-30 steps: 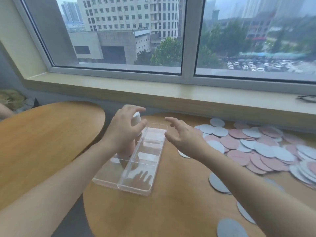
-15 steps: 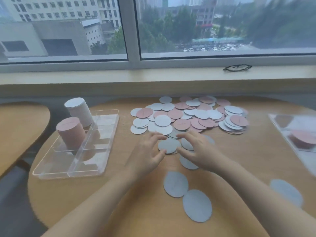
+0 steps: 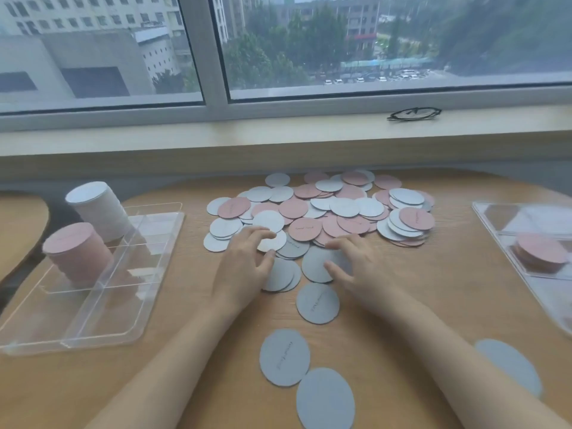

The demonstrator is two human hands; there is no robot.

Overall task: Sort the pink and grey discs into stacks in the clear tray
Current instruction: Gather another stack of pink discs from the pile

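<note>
Sorting is partly done: a tall pink stack (image 3: 75,252) and a grey stack (image 3: 99,209) stand in the clear tray (image 3: 148,274) far left of both hands, while the left hand (image 3: 244,264) and right hand (image 3: 356,267), fingers loosely spread, press grey discs (image 3: 318,264) by the big mixed pile (image 3: 325,209) still left on the surface (image 3: 433,305).

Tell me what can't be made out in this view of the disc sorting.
- Writing on the pink disc in the head view: too small and blurred to read.
- Discs under the left hand and right hand: partly covered, so the grip is unclear.
- Second clear tray on the right: cut off by the frame edge and blurred.
- Height count of the pink stack in the clear tray: single discs blur together.
</note>
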